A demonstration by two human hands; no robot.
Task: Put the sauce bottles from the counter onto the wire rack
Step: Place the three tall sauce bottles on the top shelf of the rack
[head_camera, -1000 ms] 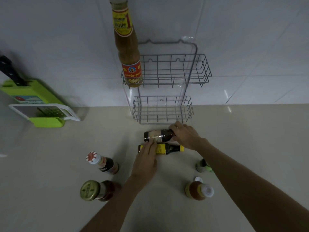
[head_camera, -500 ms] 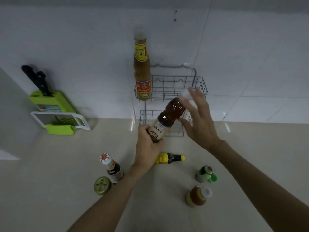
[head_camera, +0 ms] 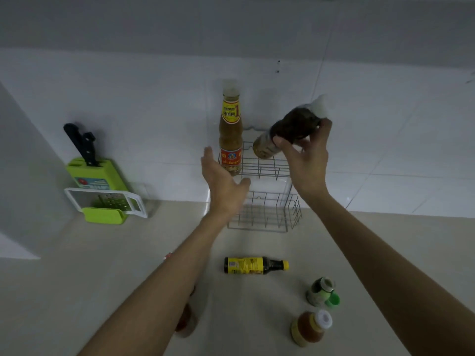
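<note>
My right hand (head_camera: 307, 160) grips a dark brown sauce bottle (head_camera: 285, 133) with a white cap, tilted, its base just above the top shelf of the two-shelf wire rack (head_camera: 267, 173) at the wall. A tall yellow-labelled sauce bottle (head_camera: 230, 132) stands upright at the left end of that top shelf. My left hand (head_camera: 222, 182) hovers open in front of the rack, holding nothing. On the counter lie a yellow-labelled dark bottle (head_camera: 253, 265) on its side, a green-capped bottle (head_camera: 321, 291) and an orange sauce bottle (head_camera: 309, 327). Another bottle (head_camera: 186, 322) is mostly hidden under my left forearm.
A green knife block (head_camera: 96, 173) with black-handled knives and a white grater (head_camera: 105, 201) stand at the left against the wall. The rack's lower shelf (head_camera: 264, 214) rests at counter level. The beige counter (head_camera: 77, 278) stretches left and right of the bottles.
The dark brown bottle passed from my left hand to my right hand and rose to the rack's top shelf. My left hand let go and opened.
</note>
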